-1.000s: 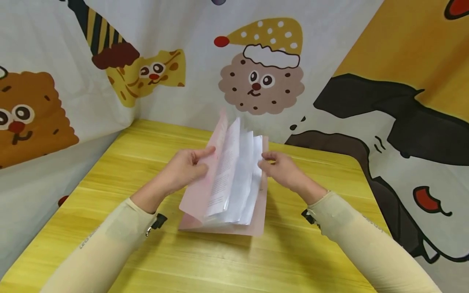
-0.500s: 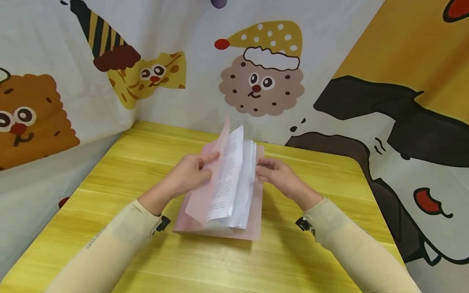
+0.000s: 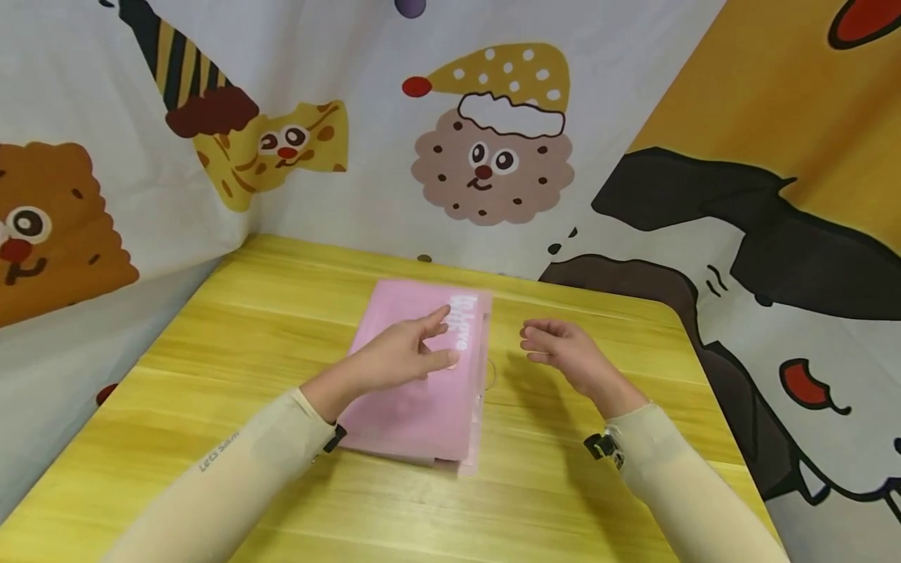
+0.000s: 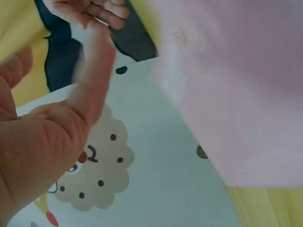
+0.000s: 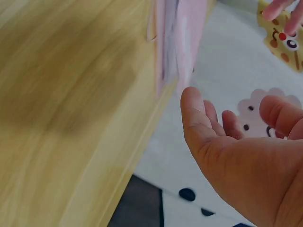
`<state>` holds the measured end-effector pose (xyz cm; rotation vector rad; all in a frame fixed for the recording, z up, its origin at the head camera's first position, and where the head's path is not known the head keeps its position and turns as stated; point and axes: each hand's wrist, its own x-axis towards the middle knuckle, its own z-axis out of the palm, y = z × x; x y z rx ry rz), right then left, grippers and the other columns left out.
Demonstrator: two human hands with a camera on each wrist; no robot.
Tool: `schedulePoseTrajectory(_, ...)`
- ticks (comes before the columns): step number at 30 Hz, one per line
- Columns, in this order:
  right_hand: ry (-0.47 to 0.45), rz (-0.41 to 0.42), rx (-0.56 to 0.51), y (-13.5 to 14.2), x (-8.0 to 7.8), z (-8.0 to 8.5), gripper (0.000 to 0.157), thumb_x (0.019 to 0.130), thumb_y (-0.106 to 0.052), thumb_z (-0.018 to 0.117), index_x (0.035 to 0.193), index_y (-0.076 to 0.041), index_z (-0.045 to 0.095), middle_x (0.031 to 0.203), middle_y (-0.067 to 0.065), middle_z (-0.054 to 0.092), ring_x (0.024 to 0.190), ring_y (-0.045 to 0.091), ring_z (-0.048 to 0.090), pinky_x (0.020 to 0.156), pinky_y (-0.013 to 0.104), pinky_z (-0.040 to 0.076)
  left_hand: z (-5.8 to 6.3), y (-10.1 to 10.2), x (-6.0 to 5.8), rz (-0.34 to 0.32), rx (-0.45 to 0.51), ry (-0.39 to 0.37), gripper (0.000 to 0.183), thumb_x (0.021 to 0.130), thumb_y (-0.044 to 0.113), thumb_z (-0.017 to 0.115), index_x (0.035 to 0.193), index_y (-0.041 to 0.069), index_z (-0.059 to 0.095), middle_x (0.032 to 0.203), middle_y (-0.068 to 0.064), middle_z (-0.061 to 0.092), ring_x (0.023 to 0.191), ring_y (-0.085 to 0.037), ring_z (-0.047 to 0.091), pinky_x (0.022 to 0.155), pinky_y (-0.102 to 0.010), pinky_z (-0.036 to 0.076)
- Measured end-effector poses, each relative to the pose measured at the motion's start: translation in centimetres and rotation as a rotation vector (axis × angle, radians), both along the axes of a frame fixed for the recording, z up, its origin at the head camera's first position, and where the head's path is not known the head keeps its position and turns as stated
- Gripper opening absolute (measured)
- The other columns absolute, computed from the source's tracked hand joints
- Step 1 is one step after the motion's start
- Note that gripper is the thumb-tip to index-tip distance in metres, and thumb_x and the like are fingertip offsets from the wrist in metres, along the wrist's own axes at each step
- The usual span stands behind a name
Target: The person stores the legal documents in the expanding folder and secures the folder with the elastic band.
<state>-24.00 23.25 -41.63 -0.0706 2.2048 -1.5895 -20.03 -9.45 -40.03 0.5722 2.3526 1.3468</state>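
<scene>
A pink document folder (image 3: 415, 418) with white lettering lies closed on the table, its flap side facing right. A thin loop (image 3: 491, 375) sticks out from that right edge. My left hand (image 3: 401, 352) is over the folder, thumb and fingers spread and holding nothing. In the left wrist view the folder (image 4: 246, 104) fills the right side, apart from the hand (image 4: 52, 132). To the right of the folder, my right hand (image 3: 570, 356) hovers above the table with its fingers loosely bent and nothing in them. The right wrist view shows the folder's layered edge (image 5: 168, 42) beyond the fingers.
The yellow wood-grain table (image 3: 281, 313) carries the folder near its middle. Behind it hangs a white cloth (image 3: 380, 47) printed with cartoon biscuits, running along the table's back and sides.
The folder's cover and inner pages, held partly raised by the left hand, have come down flat, hiding the printed sheets. Both hands have let go; the right has drawn back to the right.
</scene>
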Motion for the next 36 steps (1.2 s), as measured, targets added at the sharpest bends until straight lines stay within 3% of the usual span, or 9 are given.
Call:
schedulePoseTrajectory(2,0.016,0.015,0.032,0.5,0.0,-0.3,0.065,0.113,-0.029,0.054,0.165,0.003,0.032,0.17,0.027,0.035,0.153,0.044,0.044,0.123,0.05,0.045,-0.6,-0.1,0.0,-0.002,-0.118,0.083,0.093,0.101,0.055,0.068,0.173,0.021,0.019,0.171,-0.013,0.042,0.134,-0.039,0.064,0.112,-0.053,0.053)
schedulePoseTrajectory(5,0.058,0.038,0.127,1.2,0.0,-0.8,0.075,0.111,-0.04,0.058,0.168,-0.002,0.029,0.172,0.025,0.034,0.154,0.044,0.043,0.124,0.056,0.041,-1.9,-0.6,0.0,-0.03,-0.342,0.23,0.097,0.098,0.06,0.069,0.172,0.015,0.025,0.174,-0.013,0.034,0.158,-0.05,0.032,0.13,-0.062,0.028)
schedulePoseTrajectory(8,0.122,0.063,0.25,1.6,-0.2,-1.3,0.086,0.106,-0.052,0.061,0.17,-0.006,0.026,0.172,0.024,0.034,0.155,0.045,0.04,0.125,0.061,0.039,-3.3,-1.2,0.0,-0.093,-0.539,0.335,0.101,0.095,0.062,0.072,0.171,0.011,0.027,0.178,-0.015,0.022,0.16,-0.06,0.01,0.13,-0.071,0.01)
schedulePoseTrajectory(11,0.188,0.098,0.367,1.7,-0.4,-2.0,0.094,0.102,-0.059,0.064,0.171,-0.009,0.024,0.172,0.025,0.034,0.157,0.047,0.035,0.125,0.064,0.037,-4.3,-1.7,0.0,-0.153,-0.647,0.381,0.104,0.093,0.065,0.072,0.171,0.011,0.027,0.179,-0.016,0.017,0.159,-0.062,0.003,0.128,-0.075,0.004)
schedulePoseTrajectory(19,0.315,0.246,0.591,-0.4,-0.8,-3.3,0.097,0.1,-0.055,0.07,0.173,-0.017,0.02,0.176,0.018,0.028,0.16,0.047,0.031,0.126,0.066,0.033,-6.0,-2.0,-0.4,-0.178,-0.708,0.397,0.104,0.093,0.069,0.07,0.17,0.012,0.03,0.178,-0.015,0.02,0.161,-0.059,0.004,0.128,-0.076,0.002)
schedulePoseTrajectory(25,0.398,0.343,0.692,-2.2,-1.0,-4.7,0.092,0.101,-0.048,0.072,0.171,-0.012,0.024,0.174,0.023,0.03,0.16,0.048,0.03,0.13,0.064,0.027,-7.1,-2.1,-0.8,-0.165,-0.724,0.286,0.102,0.092,0.068,0.071,0.169,0.012,0.033,0.178,-0.017,0.021,0.161,-0.06,0.006,0.125,-0.08,0.005)
schedulePoseTrajectory(30,0.381,0.355,0.747,-2.7,-1.2,-5.8,0.095,0.099,-0.052,0.073,0.17,-0.008,0.027,0.172,0.025,0.033,0.159,0.049,0.031,0.129,0.063,0.029,-7.6,-2.3,-0.8,-0.16,-0.722,0.211,0.105,0.09,0.071,0.071,0.17,0.017,0.03,0.18,-0.013,0.016,0.161,-0.059,0.008,0.121,-0.085,0.007)
schedulePoseTrajectory(36,0.411,0.368,0.804,-3.0,-1.5,-6.2,0.092,0.1,-0.052,0.073,0.168,-0.006,0.032,0.171,0.026,0.036,0.157,0.05,0.034,0.128,0.063,0.032,-8.1,-2.4,-0.9,-0.165,-0.747,0.221,0.113,0.086,0.076,0.072,0.172,0.019,0.025,0.181,-0.012,0.011,0.162,-0.058,0.006,0.12,-0.087,0.006)
